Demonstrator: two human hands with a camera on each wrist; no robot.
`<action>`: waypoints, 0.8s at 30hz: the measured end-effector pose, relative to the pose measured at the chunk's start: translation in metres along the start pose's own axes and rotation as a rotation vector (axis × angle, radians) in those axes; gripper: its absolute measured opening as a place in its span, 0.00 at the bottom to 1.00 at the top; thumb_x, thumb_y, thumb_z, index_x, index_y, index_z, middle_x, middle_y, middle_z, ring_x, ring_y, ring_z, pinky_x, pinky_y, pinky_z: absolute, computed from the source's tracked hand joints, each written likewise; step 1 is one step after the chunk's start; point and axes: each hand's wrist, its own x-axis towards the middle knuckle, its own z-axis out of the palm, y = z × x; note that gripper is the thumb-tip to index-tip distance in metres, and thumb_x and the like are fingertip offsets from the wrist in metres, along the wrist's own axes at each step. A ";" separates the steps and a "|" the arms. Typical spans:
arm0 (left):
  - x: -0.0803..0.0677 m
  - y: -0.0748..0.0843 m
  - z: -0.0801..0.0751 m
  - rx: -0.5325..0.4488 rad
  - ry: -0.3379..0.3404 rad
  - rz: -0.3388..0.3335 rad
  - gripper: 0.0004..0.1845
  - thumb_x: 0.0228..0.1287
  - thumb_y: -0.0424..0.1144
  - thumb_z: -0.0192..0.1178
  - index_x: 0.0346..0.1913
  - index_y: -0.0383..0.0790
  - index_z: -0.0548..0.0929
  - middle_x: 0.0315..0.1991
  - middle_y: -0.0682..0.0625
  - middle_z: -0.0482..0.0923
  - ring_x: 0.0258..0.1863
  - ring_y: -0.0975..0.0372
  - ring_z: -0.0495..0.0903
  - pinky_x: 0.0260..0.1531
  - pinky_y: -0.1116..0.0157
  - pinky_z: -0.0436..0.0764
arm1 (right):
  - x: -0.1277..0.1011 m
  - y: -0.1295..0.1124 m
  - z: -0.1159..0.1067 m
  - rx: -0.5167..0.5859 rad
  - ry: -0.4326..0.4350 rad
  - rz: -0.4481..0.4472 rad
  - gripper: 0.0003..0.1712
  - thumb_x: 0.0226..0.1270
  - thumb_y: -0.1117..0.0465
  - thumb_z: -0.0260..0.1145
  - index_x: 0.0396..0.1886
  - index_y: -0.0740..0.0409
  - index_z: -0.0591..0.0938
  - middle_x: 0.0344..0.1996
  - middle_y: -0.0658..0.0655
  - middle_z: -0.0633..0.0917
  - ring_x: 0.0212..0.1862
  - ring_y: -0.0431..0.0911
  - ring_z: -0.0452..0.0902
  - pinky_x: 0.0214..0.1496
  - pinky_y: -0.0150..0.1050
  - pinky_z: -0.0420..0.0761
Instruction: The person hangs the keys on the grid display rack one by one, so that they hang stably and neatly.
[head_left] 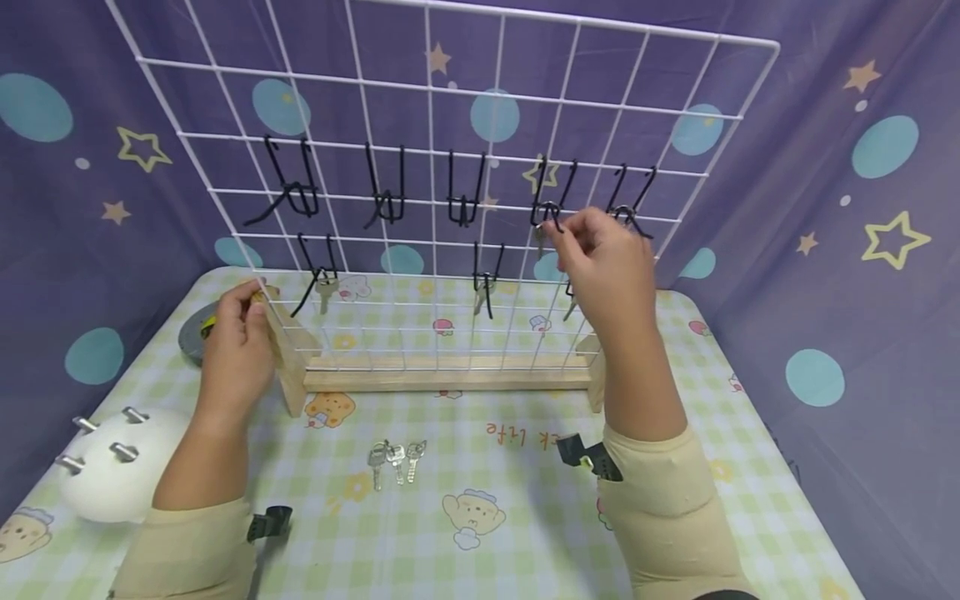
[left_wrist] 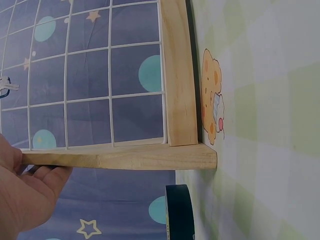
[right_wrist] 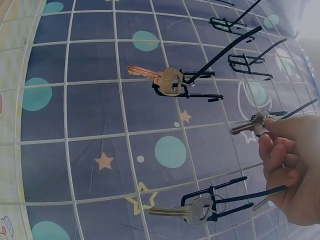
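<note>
My right hand pinches a small metal key between thumb and fingers, beside a black hook in the upper row on a white wire grid. In the right wrist view, that key points away from the fingertips, its head partly covered by them. A brass-coloured key and a silver key hang on neighbouring hooks. My left hand grips the wooden side piece of the stand that carries the grid, fingers curled around its edge.
Three loose keys lie on the checked tablecloth before the stand's wooden base bar. Left of it are a white dome with metal pegs and a grey round object. A patterned curtain hangs behind.
</note>
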 end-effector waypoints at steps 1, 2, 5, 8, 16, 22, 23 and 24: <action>0.000 0.000 0.000 0.001 0.001 0.001 0.25 0.80 0.47 0.35 0.75 0.48 0.59 0.69 0.39 0.68 0.66 0.46 0.66 0.69 0.48 0.61 | -0.002 0.000 -0.001 -0.002 0.006 -0.008 0.17 0.71 0.46 0.62 0.33 0.55 0.83 0.20 0.50 0.83 0.23 0.43 0.75 0.30 0.37 0.70; 0.000 0.001 0.000 0.002 0.002 0.003 0.25 0.80 0.47 0.35 0.75 0.49 0.59 0.69 0.40 0.68 0.66 0.46 0.66 0.69 0.48 0.61 | -0.004 0.000 -0.003 -0.006 0.014 -0.021 0.17 0.71 0.46 0.62 0.32 0.55 0.83 0.20 0.50 0.82 0.23 0.43 0.74 0.30 0.37 0.70; 0.001 0.000 0.001 0.003 0.002 0.006 0.25 0.80 0.47 0.35 0.75 0.48 0.60 0.69 0.40 0.68 0.65 0.47 0.67 0.69 0.48 0.62 | -0.012 -0.002 -0.010 -0.008 0.052 -0.079 0.17 0.71 0.47 0.63 0.31 0.56 0.83 0.20 0.51 0.81 0.23 0.42 0.71 0.29 0.35 0.68; 0.001 0.001 0.001 0.001 0.001 0.003 0.25 0.80 0.47 0.35 0.75 0.48 0.59 0.68 0.40 0.68 0.65 0.47 0.67 0.69 0.49 0.62 | -0.022 -0.007 -0.020 0.080 0.075 -0.198 0.15 0.71 0.52 0.63 0.30 0.58 0.83 0.18 0.50 0.79 0.21 0.40 0.69 0.26 0.31 0.67; -0.001 0.003 -0.001 0.003 0.010 0.001 0.25 0.80 0.49 0.34 0.74 0.48 0.60 0.68 0.39 0.69 0.65 0.47 0.67 0.68 0.48 0.62 | -0.051 -0.018 -0.011 0.402 -0.485 -0.485 0.03 0.70 0.58 0.65 0.37 0.51 0.83 0.24 0.41 0.79 0.23 0.35 0.71 0.24 0.30 0.72; -0.001 0.003 -0.001 0.008 0.012 0.001 0.25 0.80 0.48 0.35 0.74 0.48 0.60 0.67 0.40 0.70 0.64 0.47 0.67 0.68 0.48 0.63 | -0.074 -0.003 0.062 0.117 -0.950 -0.303 0.07 0.72 0.49 0.62 0.43 0.42 0.81 0.32 0.39 0.83 0.31 0.33 0.75 0.36 0.33 0.77; -0.001 0.003 0.000 0.007 0.012 0.000 0.25 0.80 0.48 0.35 0.74 0.48 0.60 0.67 0.40 0.70 0.64 0.48 0.68 0.67 0.49 0.63 | -0.077 -0.001 0.074 0.067 -0.988 -0.301 0.08 0.71 0.49 0.62 0.44 0.43 0.81 0.34 0.40 0.83 0.33 0.33 0.76 0.38 0.33 0.78; -0.001 0.003 0.000 0.007 0.010 -0.001 0.25 0.80 0.48 0.34 0.74 0.48 0.60 0.67 0.41 0.70 0.64 0.48 0.68 0.68 0.49 0.63 | -0.081 0.000 0.084 0.030 -1.017 -0.303 0.09 0.71 0.48 0.63 0.45 0.44 0.81 0.35 0.41 0.84 0.34 0.34 0.77 0.39 0.33 0.78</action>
